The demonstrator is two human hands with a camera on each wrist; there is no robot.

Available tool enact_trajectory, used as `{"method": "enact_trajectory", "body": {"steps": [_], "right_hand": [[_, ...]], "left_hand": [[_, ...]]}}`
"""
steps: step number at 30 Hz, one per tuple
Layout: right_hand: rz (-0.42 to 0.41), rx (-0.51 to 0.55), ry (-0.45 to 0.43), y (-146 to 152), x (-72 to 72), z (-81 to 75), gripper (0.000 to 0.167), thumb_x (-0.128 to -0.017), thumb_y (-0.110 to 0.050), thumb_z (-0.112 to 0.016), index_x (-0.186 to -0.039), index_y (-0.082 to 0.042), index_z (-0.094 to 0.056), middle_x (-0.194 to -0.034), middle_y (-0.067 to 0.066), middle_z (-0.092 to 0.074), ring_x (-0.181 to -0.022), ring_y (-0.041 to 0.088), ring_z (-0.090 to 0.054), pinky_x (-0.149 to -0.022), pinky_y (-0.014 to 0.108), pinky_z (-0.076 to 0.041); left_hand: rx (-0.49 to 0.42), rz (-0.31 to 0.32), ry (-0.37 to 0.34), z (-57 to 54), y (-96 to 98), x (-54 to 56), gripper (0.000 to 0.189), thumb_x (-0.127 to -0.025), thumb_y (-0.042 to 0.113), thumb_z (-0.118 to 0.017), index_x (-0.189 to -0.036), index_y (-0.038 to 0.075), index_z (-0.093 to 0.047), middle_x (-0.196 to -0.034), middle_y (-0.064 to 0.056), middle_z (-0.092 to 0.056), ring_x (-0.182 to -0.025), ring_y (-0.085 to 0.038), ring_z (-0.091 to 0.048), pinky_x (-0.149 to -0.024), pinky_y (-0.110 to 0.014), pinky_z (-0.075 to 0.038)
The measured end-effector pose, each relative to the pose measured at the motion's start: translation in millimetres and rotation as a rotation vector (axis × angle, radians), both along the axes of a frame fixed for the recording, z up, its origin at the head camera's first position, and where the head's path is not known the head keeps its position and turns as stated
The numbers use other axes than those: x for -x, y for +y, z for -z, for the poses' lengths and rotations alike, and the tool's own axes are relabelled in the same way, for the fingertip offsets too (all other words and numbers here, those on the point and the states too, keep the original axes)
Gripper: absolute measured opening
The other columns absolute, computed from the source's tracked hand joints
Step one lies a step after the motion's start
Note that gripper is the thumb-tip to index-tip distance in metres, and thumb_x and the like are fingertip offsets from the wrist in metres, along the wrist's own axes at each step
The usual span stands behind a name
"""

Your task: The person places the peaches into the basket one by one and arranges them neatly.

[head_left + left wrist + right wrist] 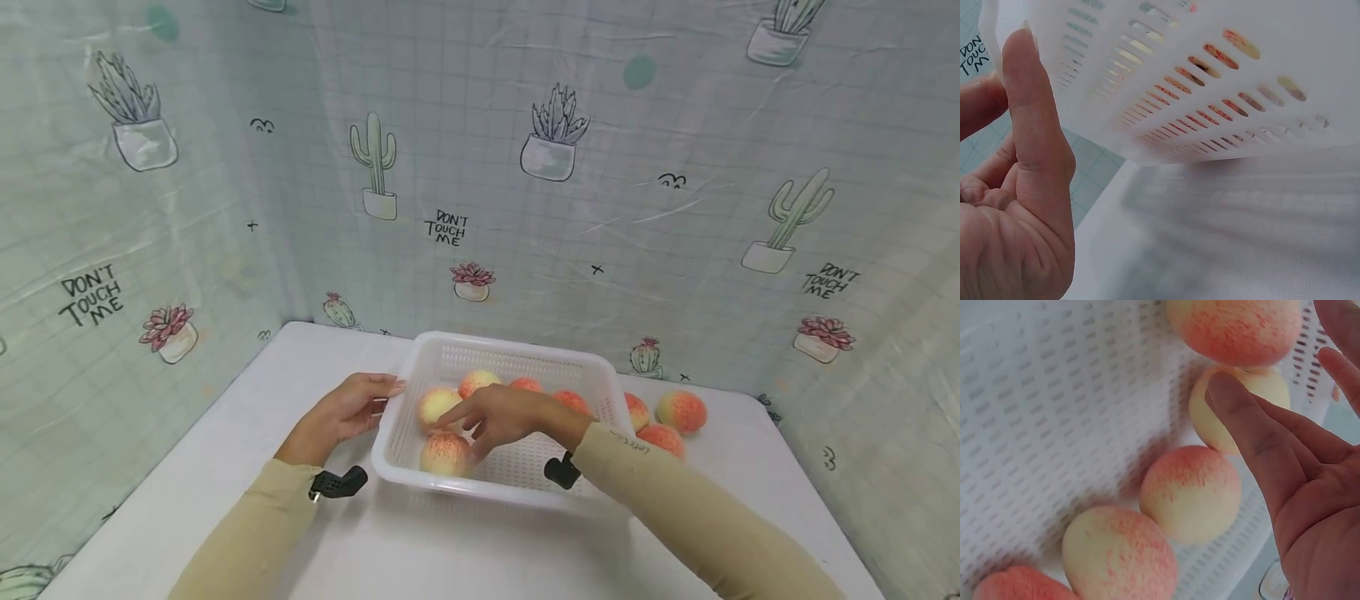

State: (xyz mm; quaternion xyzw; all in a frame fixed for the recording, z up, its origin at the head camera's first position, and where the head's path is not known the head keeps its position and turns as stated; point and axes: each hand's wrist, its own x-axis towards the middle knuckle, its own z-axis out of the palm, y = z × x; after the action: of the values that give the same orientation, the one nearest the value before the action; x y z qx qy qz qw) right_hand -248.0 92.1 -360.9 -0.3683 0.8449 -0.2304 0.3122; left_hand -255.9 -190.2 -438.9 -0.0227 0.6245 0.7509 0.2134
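Note:
A white perforated plastic basket (517, 498) stands on the table with several yellow-and-red peaches inside. My left hand (352, 407) holds its left rim; in the left wrist view the thumb (1030, 106) lies up along the outer wall. Inside the basket, my right hand (504, 417) reaches over the front-left peach (446, 454), fingers spread. In the right wrist view this peach (1235, 331) is beside the thumb (1254, 428) and fingertips, not enclosed by them. Behind it lies a paler peach (437, 407), first of a row along the back wall.
Right of the basket, on the white table (465, 550), lie a large peach (682, 412), a redder peach (662, 439) and one partly hidden by the rim (636, 411). A curtain (480, 167) printed with cacti encloses the table at the back and sides.

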Motion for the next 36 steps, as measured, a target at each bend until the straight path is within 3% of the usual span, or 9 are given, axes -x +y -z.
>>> {"method": "enact_trajectory", "body": {"steps": [4, 10, 18, 26, 36], "right_hand": [[0.069, 0.032, -0.021, 15, 1.4, -12.5, 0.062, -0.086, -0.012, -0.085, -0.143, -0.024, -0.065, -0.145, 0.01, -0.066, -0.127, 0.037, -0.067, -0.101, 0.041, -0.06], [0.121, 0.076, -0.008, 43, 5.4, -28.3, 0.063, -0.087, -0.013, -0.085, -0.145, -0.023, -0.063, -0.148, 0.008, -0.064, -0.129, 0.035, -0.067, -0.104, 0.042, -0.059], [0.227, 0.118, 0.028, 88, 6.9, -44.0, 0.061, -0.09, -0.015, -0.081, -0.147, -0.022, -0.061, -0.152, 0.017, -0.058, -0.133, 0.039, -0.064, -0.108, 0.047, -0.056], [0.371, 0.137, 0.064, 137, 8.6, -48.7, 0.066, -0.091, -0.028, -0.082, -0.151, -0.019, -0.056, -0.148, 0.02, -0.06, -0.135, 0.039, -0.062, -0.107, 0.053, -0.055], [0.534, 0.149, 0.143, 207, 1.9, -45.2, 0.068, -0.095, -0.024, -0.077, -0.156, -0.014, -0.049, -0.15, 0.026, -0.057, -0.134, 0.043, -0.061, -0.104, 0.055, -0.056]], "left_hand": [[0.006, 0.006, -0.007, 0.3, 1.6, 2.1, 0.041, -0.102, 0.017, -0.067, -0.137, -0.002, -0.059, -0.106, 0.001, -0.073, -0.097, -0.016, -0.07, -0.082, -0.032, -0.064], [0.002, 0.0, -0.011, -1.6, 0.0, 1.2, 0.037, -0.101, 0.018, -0.07, -0.133, 0.001, -0.062, -0.106, 0.002, -0.073, -0.098, -0.016, -0.07, -0.082, -0.033, -0.064], [-0.04, 0.032, -0.012, -1.8, -1.6, -1.0, 0.042, -0.101, 0.017, -0.068, -0.138, -0.001, -0.058, -0.106, 0.002, -0.074, -0.097, -0.014, -0.071, -0.081, -0.031, -0.065], [-0.028, 0.02, -0.023, -0.3, -3.4, -1.9, 0.037, -0.102, 0.02, -0.068, -0.135, 0.004, -0.061, -0.108, 0.003, -0.073, -0.099, -0.014, -0.07, -0.082, -0.032, -0.065], [-0.011, 0.031, -0.02, -2.3, -2.6, -2.6, 0.028, -0.102, 0.02, -0.068, -0.126, 0.007, -0.065, -0.11, 0.002, -0.073, -0.1, -0.015, -0.07, -0.084, -0.033, -0.065]]}}
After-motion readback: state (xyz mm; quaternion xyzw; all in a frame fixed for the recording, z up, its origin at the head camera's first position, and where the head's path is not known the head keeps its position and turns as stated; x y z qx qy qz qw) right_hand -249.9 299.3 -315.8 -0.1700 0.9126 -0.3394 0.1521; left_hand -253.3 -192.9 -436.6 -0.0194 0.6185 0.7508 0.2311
